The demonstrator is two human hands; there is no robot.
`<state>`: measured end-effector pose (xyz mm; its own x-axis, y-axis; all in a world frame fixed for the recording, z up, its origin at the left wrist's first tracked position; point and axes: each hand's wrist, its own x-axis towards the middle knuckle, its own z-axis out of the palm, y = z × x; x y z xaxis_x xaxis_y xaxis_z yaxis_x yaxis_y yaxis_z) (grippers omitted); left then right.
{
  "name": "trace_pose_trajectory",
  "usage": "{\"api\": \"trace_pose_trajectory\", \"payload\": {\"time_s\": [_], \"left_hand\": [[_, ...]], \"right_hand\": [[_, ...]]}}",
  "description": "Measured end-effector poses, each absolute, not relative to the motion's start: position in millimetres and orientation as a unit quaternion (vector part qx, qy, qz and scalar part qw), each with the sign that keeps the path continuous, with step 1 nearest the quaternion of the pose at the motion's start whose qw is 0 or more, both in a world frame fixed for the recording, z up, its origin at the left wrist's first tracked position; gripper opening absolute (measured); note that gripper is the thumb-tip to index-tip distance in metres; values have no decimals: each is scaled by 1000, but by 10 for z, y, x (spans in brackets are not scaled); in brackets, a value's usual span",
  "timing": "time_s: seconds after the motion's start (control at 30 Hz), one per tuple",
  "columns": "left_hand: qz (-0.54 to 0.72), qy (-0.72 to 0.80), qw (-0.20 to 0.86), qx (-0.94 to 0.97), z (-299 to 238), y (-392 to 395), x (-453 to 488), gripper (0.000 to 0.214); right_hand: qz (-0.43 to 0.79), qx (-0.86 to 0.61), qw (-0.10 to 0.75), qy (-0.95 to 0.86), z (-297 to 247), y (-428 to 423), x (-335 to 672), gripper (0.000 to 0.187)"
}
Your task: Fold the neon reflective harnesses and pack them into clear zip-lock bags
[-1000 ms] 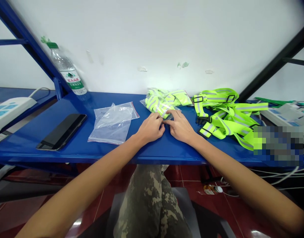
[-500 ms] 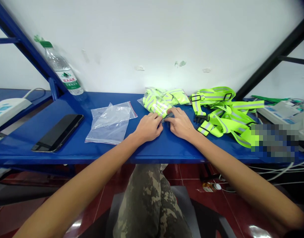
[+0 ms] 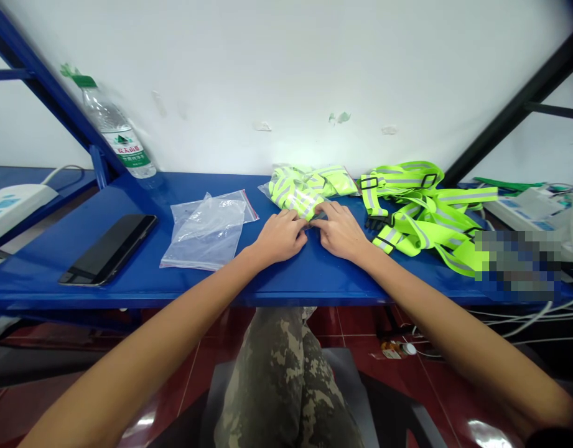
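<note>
A clear plastic bag of neon-yellow reflective straps [image 3: 293,191] lies near the wall at the middle of the table. My left hand [image 3: 282,236] and my right hand [image 3: 340,231] meet at its near edge, thumbs close together. Both are closed, with fingers curled and pinching the plastic; the fingertips are partly hidden. To the right of my right hand sits a loose heap of reflective straps [image 3: 421,218] with black buckles. Left of my left hand, clear zip bags [image 3: 206,233] lie flat and overlapping.
A dark phone [image 3: 111,249] rests on the blue table [image 3: 286,280] at the left. Behind it, a water bottle [image 3: 122,140] leans near the wall. White power strips [image 3: 22,205] with cables stand at both sides. A blurred patch [image 3: 519,264] covers the right edge.
Both hands stay at the bag's near edge, with only a slight shift of the fingers. The straps, zip bags and phone have not moved.
</note>
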<state>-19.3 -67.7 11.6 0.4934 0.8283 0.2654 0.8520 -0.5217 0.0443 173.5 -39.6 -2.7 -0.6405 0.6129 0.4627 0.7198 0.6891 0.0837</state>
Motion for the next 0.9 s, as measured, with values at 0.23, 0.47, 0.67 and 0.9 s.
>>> {"api": "trace_pose_trajectory", "payload": {"time_s": [0.23, 0.47, 0.67, 0.9], "left_hand": [[-139, -488, 70, -859, 61, -693, -185, 33], [-127, -471, 60, -871, 56, -656, -190, 34], [-123, -454, 16, -882, 143, -606, -226, 37], [-196, -448, -25, -872, 444, -394, -136, 33]], "right_hand": [[-31, -357, 214, -909, -31, -268, 1776, 35], [44, -508, 453, -732, -104, -78, 1915, 22], [154, -587, 351, -713, 0, 54, 1906, 33], [190, -533, 407, -717, 21, 231, 1848, 17]]}}
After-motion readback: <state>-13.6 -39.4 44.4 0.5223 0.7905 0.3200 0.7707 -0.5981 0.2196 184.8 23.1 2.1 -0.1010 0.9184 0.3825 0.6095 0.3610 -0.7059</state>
